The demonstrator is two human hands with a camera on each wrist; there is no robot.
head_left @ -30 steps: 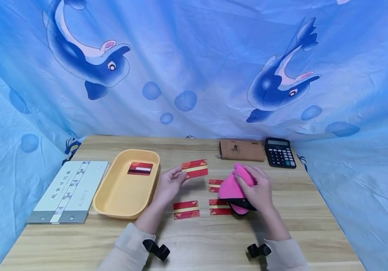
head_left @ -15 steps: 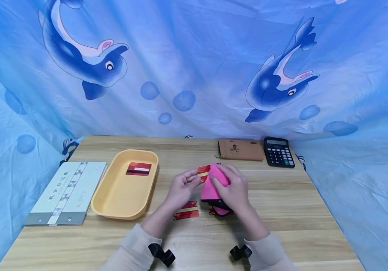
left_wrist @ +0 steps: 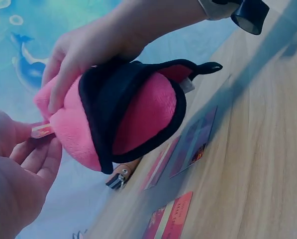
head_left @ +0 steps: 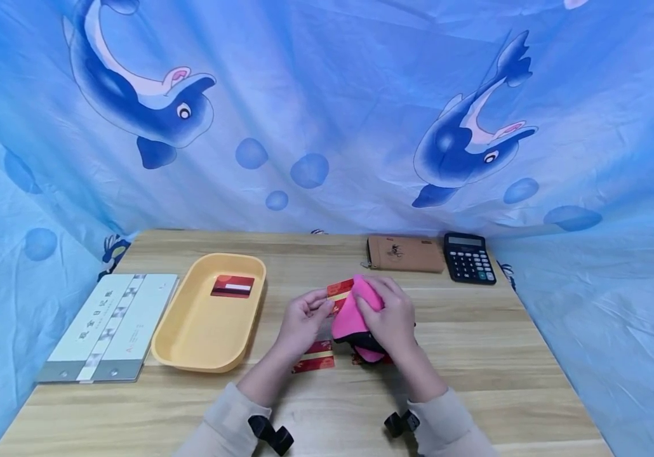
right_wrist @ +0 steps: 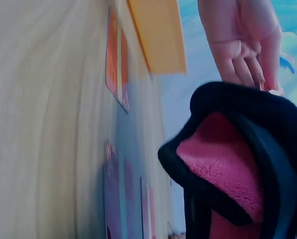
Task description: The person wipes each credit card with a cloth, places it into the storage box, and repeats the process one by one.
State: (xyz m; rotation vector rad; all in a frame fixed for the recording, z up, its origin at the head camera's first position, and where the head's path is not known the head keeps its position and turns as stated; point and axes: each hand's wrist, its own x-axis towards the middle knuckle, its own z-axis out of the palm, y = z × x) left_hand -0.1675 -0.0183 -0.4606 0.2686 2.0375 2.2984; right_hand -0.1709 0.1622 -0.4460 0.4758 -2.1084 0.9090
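My left hand (head_left: 303, 324) pinches the left edge of a red and gold card (head_left: 338, 293), held up off the table. My right hand (head_left: 390, 314) grips a pink plush cleaning mitt (left_wrist: 78, 134) with black edging and a small black loop. The mitt overlaps the card's right part, which it hides in the head view. Seen from the left wrist, only a short bit of card (left_wrist: 42, 131) shows between the left fingers and the pink plush. Below the hands, a similar card (head_left: 313, 357) lies on the table; others lie partly hidden beneath the mitt.
A yellow tray (head_left: 158, 346) with one red card (head_left: 232, 286) inside stands left of my hands. Farther left lies a pale ledger folder (head_left: 106, 324). At the back right are a brown zip wallet (head_left: 407, 254) and a black calculator (head_left: 470, 259). A dolphin-print curtain (head_left: 315, 95) hangs behind.
My left hand has carried its card to the right, while my right hand has brought the mitt left onto it. Over the last half second both have shifted slightly left.
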